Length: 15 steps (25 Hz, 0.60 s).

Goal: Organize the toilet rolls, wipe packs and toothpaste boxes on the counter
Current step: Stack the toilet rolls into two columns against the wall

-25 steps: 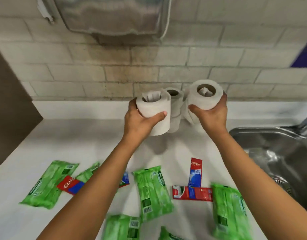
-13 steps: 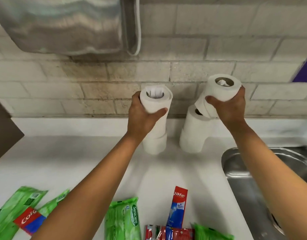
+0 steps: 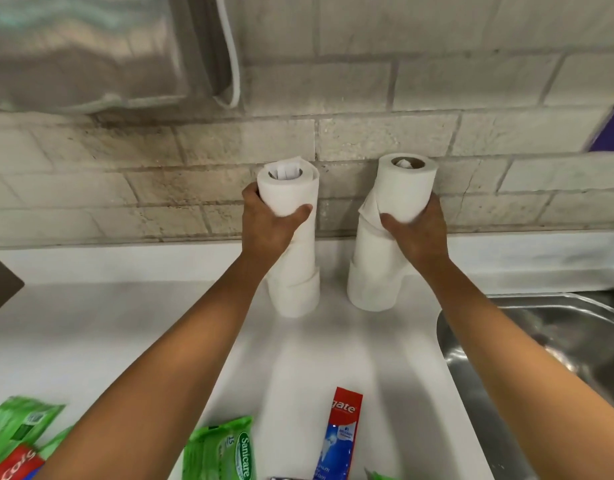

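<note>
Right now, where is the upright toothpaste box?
The toothpaste box lies on the white counter near the bottom of the head view, between the green wipe pack and the sink.

Pale brick wall (image 3: 350, 88) behind a white bench (image 3: 91, 327); steel dispenser (image 3: 91, 50) upper left, steel sink (image 3: 540, 341) right.

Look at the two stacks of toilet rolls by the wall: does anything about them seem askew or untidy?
Yes. The right stack leans: its top roll, gripped by the right hand, sits offset from the roll beneath, with a loose sheet hanging. The left stack, held by the left hand, stands straighter.
</note>
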Each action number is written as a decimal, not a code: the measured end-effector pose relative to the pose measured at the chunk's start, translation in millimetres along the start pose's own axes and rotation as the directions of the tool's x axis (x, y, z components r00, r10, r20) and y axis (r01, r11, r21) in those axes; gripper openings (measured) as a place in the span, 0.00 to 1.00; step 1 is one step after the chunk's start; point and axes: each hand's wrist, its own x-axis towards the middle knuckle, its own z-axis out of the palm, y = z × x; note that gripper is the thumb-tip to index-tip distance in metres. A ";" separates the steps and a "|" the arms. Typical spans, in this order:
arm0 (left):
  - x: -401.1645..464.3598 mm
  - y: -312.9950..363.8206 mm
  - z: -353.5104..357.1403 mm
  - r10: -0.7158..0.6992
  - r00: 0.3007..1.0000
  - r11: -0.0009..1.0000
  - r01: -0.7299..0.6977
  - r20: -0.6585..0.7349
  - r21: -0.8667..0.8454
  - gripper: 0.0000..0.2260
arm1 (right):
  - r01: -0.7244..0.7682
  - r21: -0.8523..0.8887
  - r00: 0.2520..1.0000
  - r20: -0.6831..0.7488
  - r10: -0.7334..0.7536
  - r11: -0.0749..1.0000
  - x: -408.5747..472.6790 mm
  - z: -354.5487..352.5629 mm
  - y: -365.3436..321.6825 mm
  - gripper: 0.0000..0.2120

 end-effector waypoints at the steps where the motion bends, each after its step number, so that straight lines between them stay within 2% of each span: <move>1: -0.7 -1.3 -1.1 -0.001 1.000 1.000 0.001 0.012 0.006 0.39 | -0.001 0.002 1.000 0.008 0.001 1.000 -0.4 -0.3 2.4 0.36; 6: -19.5 -14.7 -13.6 -0.029 1.000 0.999 0.029 0.011 0.024 0.42 | -0.032 0.042 0.999 0.031 0.031 0.999 -14.1 -8.8 6.9 0.38; 9: -49.9 -20.5 -27.0 -0.036 0.999 0.999 0.037 -0.035 0.011 0.33 | -0.079 0.062 0.996 -0.040 0.082 0.995 -38.9 -18.8 8.8 0.35; 12: -81.5 -31.8 -47.2 -0.115 0.993 0.993 0.116 -0.026 0.028 0.23 | -0.132 0.125 0.988 -0.064 0.141 0.983 -79.2 -23.1 4.2 0.29; 15: -111.4 -49.4 -70.3 -0.168 0.986 0.982 0.167 0.000 0.089 0.16 | -0.090 0.084 0.995 -0.028 0.092 0.992 -125.4 -18.8 5.9 0.25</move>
